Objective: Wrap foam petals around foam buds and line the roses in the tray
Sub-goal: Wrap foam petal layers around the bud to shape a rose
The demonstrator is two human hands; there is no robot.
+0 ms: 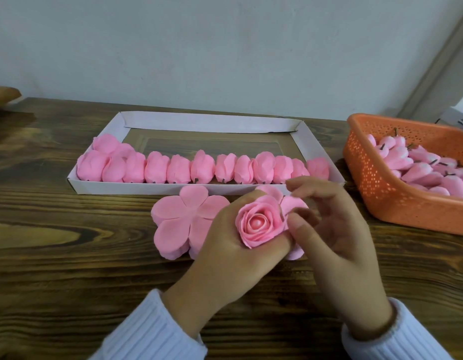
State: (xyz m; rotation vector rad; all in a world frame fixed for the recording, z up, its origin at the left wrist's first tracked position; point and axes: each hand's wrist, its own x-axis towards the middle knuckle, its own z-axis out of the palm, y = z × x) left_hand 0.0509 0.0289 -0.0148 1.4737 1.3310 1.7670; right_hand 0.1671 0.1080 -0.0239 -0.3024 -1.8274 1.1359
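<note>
My left hand (233, 242) grips a pink foam rose (260, 226) from below, its bloom facing up at me. My right hand (329, 224) is beside it on the right, with the thumb and fingertips touching the rose's outer petals. Under and left of my hands lies a stack of flat pink foam petal sheets (178, 219). Behind them a white cardboard tray (212, 120) holds a row of several finished pink roses (178, 168) along its near wall, with two more at its left end.
An orange perforated plastic basket (381, 193) full of pink foam buds (427, 167) with dark stems stands at the right. The dark wooden table (69, 255) runs to a pale wall behind. A brown object (4, 96) shows at the far left edge.
</note>
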